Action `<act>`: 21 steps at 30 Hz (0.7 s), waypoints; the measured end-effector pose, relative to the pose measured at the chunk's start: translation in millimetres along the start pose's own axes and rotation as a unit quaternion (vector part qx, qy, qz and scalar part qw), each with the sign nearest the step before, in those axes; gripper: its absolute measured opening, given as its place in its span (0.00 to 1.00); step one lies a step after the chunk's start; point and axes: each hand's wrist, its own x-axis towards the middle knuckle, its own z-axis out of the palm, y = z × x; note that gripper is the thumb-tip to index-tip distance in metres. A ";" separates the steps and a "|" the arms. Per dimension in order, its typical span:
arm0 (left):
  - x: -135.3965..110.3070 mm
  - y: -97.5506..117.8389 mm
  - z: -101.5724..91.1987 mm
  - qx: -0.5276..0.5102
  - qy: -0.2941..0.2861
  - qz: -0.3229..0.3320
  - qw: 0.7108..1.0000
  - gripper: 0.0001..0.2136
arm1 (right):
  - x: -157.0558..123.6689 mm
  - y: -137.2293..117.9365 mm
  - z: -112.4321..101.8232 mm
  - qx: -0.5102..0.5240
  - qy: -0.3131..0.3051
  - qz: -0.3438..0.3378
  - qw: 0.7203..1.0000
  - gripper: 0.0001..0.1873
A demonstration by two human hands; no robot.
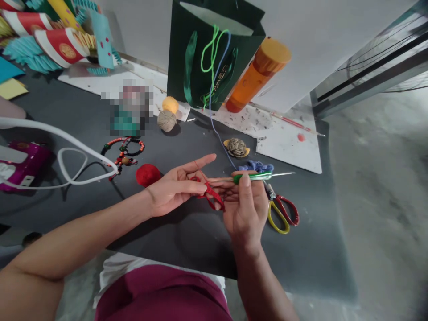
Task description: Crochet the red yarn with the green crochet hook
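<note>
At mat centre: L hand (172, 191) palm up, fingers (197, 164) spread open, thin red yarn (210, 194) looped over them, between both hands.

R hand: R hand (242, 214) fingers closed, gripping green-handled steel crochet hook (251, 177), tip at 3 o'clock, shaft close to the yarn.

Nearby: round red yarn ball (148, 175) at 9 o'clock, just beside L hand; crumpled blue yarn clump (256, 166) at 1 o'clock; steel scissors w/ yellow & red handles (281, 211) at 4 o'clock.

Risk: slack L fingers could let loops slip off; sharp hook moves could snag or split yarn; R hand could knock scissors.

Containers: dark green paper gift bag (214, 58) at 12 o'clock, green & blue cords (210, 58) hanging down its front, contents hidden; orange plastic bottle w/ lid (257, 76) lying tilted against it, contents can't tell.
</note>
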 end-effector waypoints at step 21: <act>-0.3 1.2 2.5 0.111 0.022 0.081 0.990 0.27 | 6.0 -10.9 0.9 0.143 0.002 0.132 0.981 0.11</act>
